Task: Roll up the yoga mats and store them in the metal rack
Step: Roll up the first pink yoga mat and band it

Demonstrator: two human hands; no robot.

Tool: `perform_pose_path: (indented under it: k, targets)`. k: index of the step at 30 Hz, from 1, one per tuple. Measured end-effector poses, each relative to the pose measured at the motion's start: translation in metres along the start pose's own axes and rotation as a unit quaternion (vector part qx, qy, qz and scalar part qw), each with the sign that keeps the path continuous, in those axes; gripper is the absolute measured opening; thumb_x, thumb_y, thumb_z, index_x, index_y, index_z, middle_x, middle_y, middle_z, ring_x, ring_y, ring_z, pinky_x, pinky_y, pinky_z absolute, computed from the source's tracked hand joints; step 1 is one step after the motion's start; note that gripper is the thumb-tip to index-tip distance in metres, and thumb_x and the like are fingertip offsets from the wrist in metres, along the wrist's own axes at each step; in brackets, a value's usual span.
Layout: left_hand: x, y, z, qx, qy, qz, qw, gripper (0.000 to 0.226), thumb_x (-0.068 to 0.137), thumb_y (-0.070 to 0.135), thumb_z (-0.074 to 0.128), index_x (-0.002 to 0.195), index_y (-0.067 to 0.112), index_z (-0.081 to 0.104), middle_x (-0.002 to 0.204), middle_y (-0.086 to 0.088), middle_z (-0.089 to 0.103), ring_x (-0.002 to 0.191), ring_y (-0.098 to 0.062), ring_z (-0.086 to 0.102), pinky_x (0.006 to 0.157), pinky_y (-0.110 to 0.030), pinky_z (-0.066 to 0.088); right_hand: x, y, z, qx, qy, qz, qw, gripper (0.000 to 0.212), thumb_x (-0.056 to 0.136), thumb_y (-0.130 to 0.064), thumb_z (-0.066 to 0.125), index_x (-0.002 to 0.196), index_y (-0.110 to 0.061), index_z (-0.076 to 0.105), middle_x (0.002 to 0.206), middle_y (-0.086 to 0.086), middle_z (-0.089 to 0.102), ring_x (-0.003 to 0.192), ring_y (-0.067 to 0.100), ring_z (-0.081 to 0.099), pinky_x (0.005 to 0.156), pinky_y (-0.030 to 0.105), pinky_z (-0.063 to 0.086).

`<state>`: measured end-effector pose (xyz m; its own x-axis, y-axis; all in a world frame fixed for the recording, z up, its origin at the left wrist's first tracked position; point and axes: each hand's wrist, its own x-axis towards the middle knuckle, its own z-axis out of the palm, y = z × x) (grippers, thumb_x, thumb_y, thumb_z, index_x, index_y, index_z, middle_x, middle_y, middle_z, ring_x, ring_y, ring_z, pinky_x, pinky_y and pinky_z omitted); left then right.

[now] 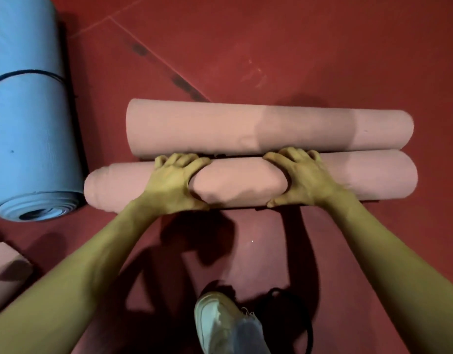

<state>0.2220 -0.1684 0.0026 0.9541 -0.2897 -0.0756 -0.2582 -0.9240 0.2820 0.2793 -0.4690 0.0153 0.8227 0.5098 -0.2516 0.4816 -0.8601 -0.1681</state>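
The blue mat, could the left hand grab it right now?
Probably not right away. The left hand is busy gripping the near pink mat along with the right hand. Nothing lies between it and the blue mat, so letting go first should free the way.

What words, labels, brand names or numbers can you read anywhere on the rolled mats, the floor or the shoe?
None: no readable text shows in this view.
Near pink rolled foam mat, gripped by both hands: plain.
Far pink rolled foam mat: plain.
Blue rolled foam mat with dark strap: plain.
White lace-up shoe: no legible logo.
Red floor: only dark scuffs.
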Motion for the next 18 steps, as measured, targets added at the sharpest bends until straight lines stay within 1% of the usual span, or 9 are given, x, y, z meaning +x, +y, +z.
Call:
perform_pose_path:
  k: [3, 6, 9, 11, 13, 14, 16, 17, 18]
  targets:
    - [-0.021, 0.002, 0.006, -0.01, 0.002, 0.004, 1.0, 0.107, 0.039, 0.08, 0.052, 0.132, 0.028, 0.053, 0.13, -0.001, 0.056, 0.114, -0.027, 0.053, 0.088, -0.04, 0.031, -0.022, -0.011, 0.01, 0.017, 0.004, -0.005, 1.0, 0.114, 0.039, -0.086, 0.048, 0.139, -0.032, 0.041, 0.126, 0.001, 0.047, 0.118, 0.024, 0.044, 0.098, 0.045, 0.027]
    - [-0.031, 0.002, 0.005, -0.022, -0.021, -0.007, 1.0, 0.109, 0.036, 0.081, 0.054, 0.135, 0.034, 0.05, 0.134, 0.004, 0.054, 0.12, -0.022, 0.047, 0.09, -0.031, 0.021, -0.033, -0.016, 0.015, 0.032, 0.011, -0.009, 0.999, 0.112, 0.039, -0.086, 0.05, 0.138, -0.033, 0.042, 0.125, -0.001, 0.048, 0.116, 0.022, 0.046, 0.098, 0.044, 0.026]
    - [-0.029, -0.002, 0.002, -0.045, -0.032, -0.007, 0.998, 0.109, 0.037, 0.083, 0.054, 0.136, 0.038, 0.048, 0.136, 0.01, 0.051, 0.123, -0.016, 0.043, 0.091, -0.025, 0.017, -0.033, -0.018, 0.012, 0.031, -0.013, -0.009, 0.999, 0.113, 0.041, -0.088, 0.047, 0.14, -0.037, 0.036, 0.133, -0.004, 0.045, 0.124, 0.019, 0.04, 0.104, 0.042, 0.024]
    - [-0.024, -0.007, -0.002, -0.07, -0.043, -0.005, 0.997, 0.109, 0.037, 0.083, 0.055, 0.137, 0.039, 0.047, 0.136, 0.012, 0.05, 0.125, -0.014, 0.043, 0.094, -0.024, 0.019, -0.025, -0.018, 0.005, 0.073, -0.016, 0.02, 0.997, 0.103, 0.049, -0.092, 0.039, 0.137, -0.039, 0.04, 0.136, -0.008, 0.045, 0.128, 0.015, 0.038, 0.107, 0.041, 0.024]
    - [-0.017, -0.01, -0.006, -0.089, -0.055, -0.004, 0.995, 0.11, 0.037, 0.083, 0.056, 0.138, 0.041, 0.045, 0.135, 0.012, 0.048, 0.124, -0.011, 0.041, 0.098, -0.025, 0.022, -0.011, -0.018, -0.004, 0.161, 0.019, 0.078, 0.984, 0.088, 0.064, -0.09, 0.03, 0.13, -0.036, 0.05, 0.135, -0.01, 0.049, 0.127, 0.015, 0.042, 0.108, 0.041, 0.03]
    - [-0.014, -0.011, -0.008, -0.098, -0.063, -0.004, 0.993, 0.11, 0.036, 0.083, 0.056, 0.137, 0.042, 0.046, 0.132, 0.012, 0.046, 0.122, -0.009, 0.04, 0.099, -0.027, 0.025, -0.003, -0.017, -0.005, 0.177, 0.032, 0.093, 0.979, 0.082, 0.073, -0.085, 0.027, 0.132, -0.033, 0.048, 0.141, -0.01, 0.045, 0.131, 0.016, 0.038, 0.11, 0.042, 0.027]
    - [-0.005, -0.016, -0.013, -0.118, -0.091, -0.002, 0.989, 0.114, 0.031, 0.089, 0.055, 0.134, 0.042, 0.05, 0.124, 0.009, 0.037, 0.117, -0.009, 0.036, 0.102, -0.032, 0.029, 0.011, -0.018, -0.003, 0.144, 0.022, 0.1, 0.984, 0.074, 0.089, -0.069, 0.026, 0.15, -0.028, 0.018, 0.156, -0.011, 0.008, 0.146, 0.016, 0.004, 0.117, 0.044, 0.003]
    - [0.001, -0.021, -0.015, -0.133, -0.098, -0.001, 0.986, 0.113, 0.031, 0.094, 0.051, 0.131, 0.043, 0.053, 0.119, 0.008, 0.035, 0.116, -0.011, 0.035, 0.105, -0.035, 0.03, 0.017, -0.02, -0.002, 0.13, 0.022, 0.103, 0.986, 0.072, 0.092, -0.063, 0.027, 0.151, -0.029, 0.002, 0.157, -0.009, -0.009, 0.145, 0.014, -0.013, 0.116, 0.044, -0.008]
    - [0.008, -0.027, -0.016, -0.153, -0.085, -0.01, 0.985, 0.106, 0.033, 0.097, 0.049, 0.125, 0.044, 0.058, 0.115, 0.007, 0.036, 0.114, -0.013, 0.037, 0.108, -0.039, 0.03, 0.021, -0.021, -0.001, 0.13, 0.033, 0.112, 0.985, 0.073, 0.093, -0.061, 0.029, 0.15, -0.03, -0.004, 0.156, -0.006, -0.017, 0.143, 0.013, -0.02, 0.114, 0.044, -0.013]
